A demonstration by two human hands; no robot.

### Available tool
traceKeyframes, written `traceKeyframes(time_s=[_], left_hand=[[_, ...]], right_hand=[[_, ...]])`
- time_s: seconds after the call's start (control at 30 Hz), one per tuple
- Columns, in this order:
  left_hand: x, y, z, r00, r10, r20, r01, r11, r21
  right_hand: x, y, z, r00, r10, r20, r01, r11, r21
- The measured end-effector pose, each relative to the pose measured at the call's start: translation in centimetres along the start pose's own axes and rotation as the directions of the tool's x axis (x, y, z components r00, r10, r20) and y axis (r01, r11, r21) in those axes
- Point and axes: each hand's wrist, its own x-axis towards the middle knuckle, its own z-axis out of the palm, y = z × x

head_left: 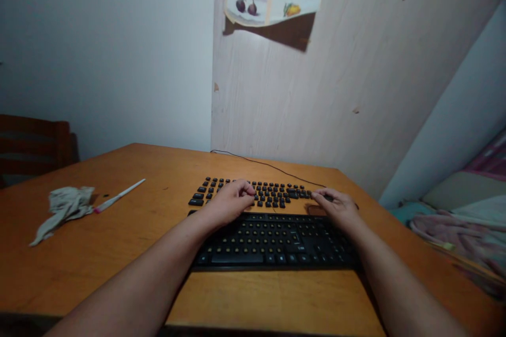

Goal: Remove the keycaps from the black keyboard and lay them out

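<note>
A black keyboard lies on the table in front of me, many of its keys off and the pale key stems showing. Behind it, loose black keycaps are laid out in rows. My left hand hovers over the keyboard's back edge by the middle of those rows, thumb and fingers closed together; what they hold, if anything, is hidden. At the right end of the rows is my right hand, its thumb and forefinger pinched at a small dark keycap. Its palm covers part of the keyboard's back right corner.
On the wooden table, a crumpled pale cloth lies to the left beside a thin white brush-like stick. A black cable runs along the back. A chair stands at left, bedding at right.
</note>
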Motion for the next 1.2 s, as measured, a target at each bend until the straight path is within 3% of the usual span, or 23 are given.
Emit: traceKeyframes(time_s=[0.13,0.37,0.53,0.77,1.03,1.2], left_hand=[[0.0,0.4,-0.2,1.0,0.016,0.012,-0.017,0.995,0.095],[-0.2,3.4,-0.9,0.989,0.015,0.149,-0.077,0.901,0.427],[0.0,3.9,1.3,0.984,-0.008,0.178,-0.092,0.834,0.544],[0.3,2.4,3.5,0.971,-0.004,0.24,-0.142,0.798,0.585],[0.2,1.2,4.1,0.969,0.069,0.239,-0.188,0.831,0.524],[0.0,1.1,4.2,0.964,0.075,0.254,-0.204,0.822,0.531]], right_hand=[[0.0,1.0,-0.4,0.999,0.032,-0.033,-0.032,0.999,0.024],[0.2,1.5,-1.1,1.0,0.02,0.023,-0.022,0.998,0.053],[0.3,1.3,-1.4,0.998,0.054,0.023,-0.055,0.996,0.065],[-0.2,-0.5,-1.3,0.996,0.079,0.051,-0.087,0.98,0.178],[-1.0,-4.7,-1.7,0.971,0.102,0.218,-0.181,0.907,0.38],[-2.2,-7.1,-2.0,0.853,0.037,0.521,-0.315,0.832,0.457]])
